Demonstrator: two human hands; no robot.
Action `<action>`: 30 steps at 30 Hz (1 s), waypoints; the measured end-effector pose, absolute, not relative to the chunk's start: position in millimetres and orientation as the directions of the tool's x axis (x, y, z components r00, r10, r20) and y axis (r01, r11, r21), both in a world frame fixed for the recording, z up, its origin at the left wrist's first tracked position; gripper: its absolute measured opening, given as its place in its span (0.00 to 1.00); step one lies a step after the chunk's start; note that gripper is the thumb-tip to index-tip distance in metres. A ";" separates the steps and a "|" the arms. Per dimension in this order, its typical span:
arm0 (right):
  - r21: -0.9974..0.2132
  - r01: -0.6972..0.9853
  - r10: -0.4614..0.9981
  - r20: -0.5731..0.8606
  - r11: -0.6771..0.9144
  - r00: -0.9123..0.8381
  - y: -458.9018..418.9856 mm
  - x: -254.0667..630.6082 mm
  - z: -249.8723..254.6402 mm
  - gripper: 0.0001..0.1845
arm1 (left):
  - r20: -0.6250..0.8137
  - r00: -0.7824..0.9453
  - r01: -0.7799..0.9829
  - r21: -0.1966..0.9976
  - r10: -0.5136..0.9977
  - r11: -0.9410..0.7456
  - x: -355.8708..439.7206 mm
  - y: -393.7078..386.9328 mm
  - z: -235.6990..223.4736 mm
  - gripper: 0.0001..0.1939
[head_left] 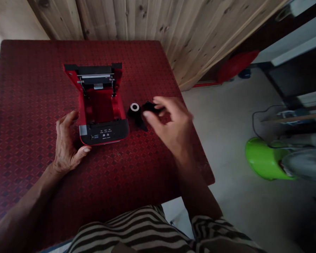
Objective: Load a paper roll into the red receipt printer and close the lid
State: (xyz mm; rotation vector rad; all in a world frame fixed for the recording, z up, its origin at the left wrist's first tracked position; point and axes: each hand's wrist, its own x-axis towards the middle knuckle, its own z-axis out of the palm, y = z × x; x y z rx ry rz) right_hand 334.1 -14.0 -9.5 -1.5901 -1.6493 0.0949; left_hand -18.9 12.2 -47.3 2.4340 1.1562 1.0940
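Observation:
A small red and black printer [101,105] stands on the red patterned table [28,88] with its lid tipped open and its inner bay bare. My left hand [67,144] rests open beside the printer's front left corner, thumb near the black control panel. Just right of the printer lies a black roll with a white core [134,109]. My right hand [171,121] hovers over that spot, blurred, with its fingers curled round a small black piece [149,106] next to the roll.
The table's right edge [197,140] drops to a pale floor. A wooden plank wall [147,21] runs behind the table. On the floor at right sit a bright green object [265,160], cables and dark furniture. My striped clothing [147,232] fills the bottom.

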 end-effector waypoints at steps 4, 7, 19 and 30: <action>-0.556 0.830 0.946 0.291 0.046 0.142 4.0 294.7 -23.1 0.30 | 0.536 0.404 0.569 0.487 0.742 -0.662 -18.9 11.1 -46.6 0.52; -0.571 0.820 0.959 0.220 -0.024 0.180 13.7 287.3 -38.1 0.18 | 0.536 0.411 0.559 0.490 0.737 -0.669 -19.4 9.8 -46.4 0.52; -0.630 0.742 0.929 0.369 0.229 0.027 -7.2 299.1 38.7 0.15 | 0.512 0.437 0.528 0.519 0.739 -0.672 -18.5 8.7 -47.9 0.51; -0.105 0.884 0.889 0.026 0.456 -0.456 20.1 226.0 93.9 0.15 | 0.479 0.407 0.472 0.619 0.778 -0.628 -15.6 2.8 -51.3 0.48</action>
